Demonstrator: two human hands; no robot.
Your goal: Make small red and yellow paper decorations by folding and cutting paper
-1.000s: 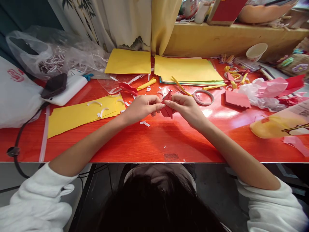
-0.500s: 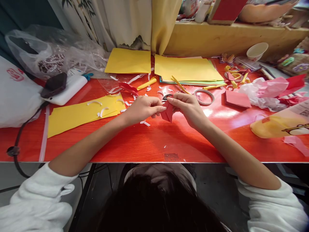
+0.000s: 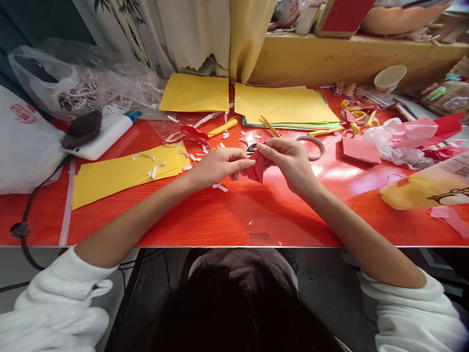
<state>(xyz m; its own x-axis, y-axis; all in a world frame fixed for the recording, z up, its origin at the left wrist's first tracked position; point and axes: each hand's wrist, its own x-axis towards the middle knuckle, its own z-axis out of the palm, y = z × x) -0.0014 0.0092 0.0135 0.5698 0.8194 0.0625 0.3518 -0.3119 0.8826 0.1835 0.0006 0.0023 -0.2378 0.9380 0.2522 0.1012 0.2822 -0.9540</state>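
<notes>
Between my two hands is a small piece of folded red paper (image 3: 257,168), held above the table with a pointed corner hanging down. My left hand (image 3: 223,166) pinches its left side between thumb and fingers. On the right, my right hand (image 3: 287,159) grips the upper edge, thumb in front, its other fingers partly hidden behind. Just beyond the paper, a dark scissor handle loop (image 3: 251,148) shows, the rest covered. A roll of tape (image 3: 315,146) lies past my right hand. White paper scraps (image 3: 220,187) are scattered near my left hand.
Yellow strips (image 3: 120,171) lie at left, yellow sheets (image 3: 286,103) at the back. A stack of red paper squares (image 3: 361,150), crumpled tissue (image 3: 397,139) and a clear yellowish package (image 3: 421,188) are at right. A plastic bag (image 3: 25,146), phone (image 3: 83,129) and cable (image 3: 27,210) occupy the left side.
My right hand has shifted slightly to the right and up, covering more of the tape roll. The red paper has turned a little between my fingers.
</notes>
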